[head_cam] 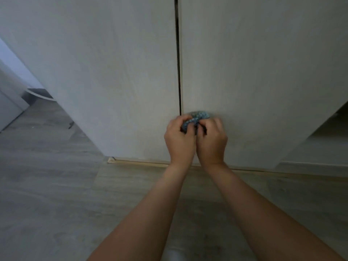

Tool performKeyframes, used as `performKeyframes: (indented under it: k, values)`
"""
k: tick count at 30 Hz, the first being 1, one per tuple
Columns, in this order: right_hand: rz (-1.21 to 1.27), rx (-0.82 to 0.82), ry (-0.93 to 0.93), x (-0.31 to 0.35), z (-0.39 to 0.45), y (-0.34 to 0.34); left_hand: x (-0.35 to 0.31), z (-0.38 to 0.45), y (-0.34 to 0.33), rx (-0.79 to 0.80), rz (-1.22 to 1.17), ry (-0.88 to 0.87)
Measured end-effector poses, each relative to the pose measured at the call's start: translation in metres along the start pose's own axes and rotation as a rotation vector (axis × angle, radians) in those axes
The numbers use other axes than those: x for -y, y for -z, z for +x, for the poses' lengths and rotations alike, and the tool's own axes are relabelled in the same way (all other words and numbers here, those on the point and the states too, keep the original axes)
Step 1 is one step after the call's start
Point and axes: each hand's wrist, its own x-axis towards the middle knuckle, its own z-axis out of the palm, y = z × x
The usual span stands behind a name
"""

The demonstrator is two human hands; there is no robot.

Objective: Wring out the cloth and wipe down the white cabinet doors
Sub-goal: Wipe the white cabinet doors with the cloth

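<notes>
Cloth point(197, 118), soft and bunched, was clenched between the left hand point(179, 140) and right hand point(211, 141), low beside the seam point(178, 72) of the doors point(263, 72); limp and probably damp, it seemed best gripped at both ends for wringing.

Body in view: 2 forearms + 2 hands, nothing else of the person visible. Left hand point(179, 142) and right hand point(211, 143) both bare, no gloves. No rings, watch or wristbands seen on either wrist. Forearms bare all the way to the bottom edge of frame, no sleeve or cuff in shot. Nails and finger detail too blurry to tell. No markings visible on arms; frame is dim & soft.
</notes>
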Motion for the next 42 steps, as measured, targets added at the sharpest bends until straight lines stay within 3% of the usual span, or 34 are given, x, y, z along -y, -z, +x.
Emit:
performKeyframes:
  k: [2, 4, 9, 11, 14, 16, 19, 23, 25, 29, 32, 37, 39, 42]
  values:
    - [0.011, -0.12, 0.016, 0.007, 0.017, 0.003, -0.018, 0.004, -0.005, -0.04, -0.033, -0.107]
    - [-0.026, -0.081, 0.013, -0.003, 0.011, 0.001, -0.009, -0.001, -0.011, -0.026, -0.01, -0.09]
    - [-0.098, 0.191, -0.203, -0.048, -0.032, -0.001, 0.048, -0.024, -0.013, 0.153, -0.061, 0.424]
    - [-0.07, 0.104, -0.184, -0.041, -0.021, 0.007, 0.03, -0.02, -0.019, 0.132, -0.055, 0.31]
    - [0.037, -0.176, -0.11, -0.018, 0.018, 0.027, -0.021, -0.009, -0.03, 0.119, -0.094, 0.03]
    - [0.054, -0.25, -0.029, -0.013, 0.033, 0.034, -0.037, -0.004, -0.035, 0.109, -0.146, -0.014]
    - [-0.004, -0.117, -0.002, -0.039, 0.017, 0.033, -0.016, -0.011, -0.041, 0.112, -0.202, 0.157]
    - [-0.06, 0.141, -0.192, -0.068, -0.021, 0.031, 0.019, -0.038, -0.041, 0.166, -0.247, 0.557]
    - [-0.053, 0.089, -0.201, -0.058, -0.015, 0.034, 0.008, -0.041, -0.047, 0.139, -0.213, 0.46]
    - [0.024, -0.198, -0.101, -0.037, 0.026, 0.054, -0.044, -0.028, -0.06, 0.151, -0.261, 0.138]
    - [-0.039, -0.137, -0.025, -0.059, 0.025, 0.06, -0.029, -0.027, -0.072, 0.133, -0.278, 0.208]
    - [-0.144, 0.158, -0.202, -0.113, -0.019, 0.064, 0.029, -0.068, -0.094, 0.215, -0.145, 0.495]
    - [-0.131, 0.072, -0.188, -0.105, -0.009, 0.072, 0.013, -0.073, -0.103, 0.158, -0.153, 0.39]
    - [-0.089, -0.2, -0.081, -0.089, 0.03, 0.094, -0.029, -0.064, -0.122, 0.136, -0.246, 0.135]
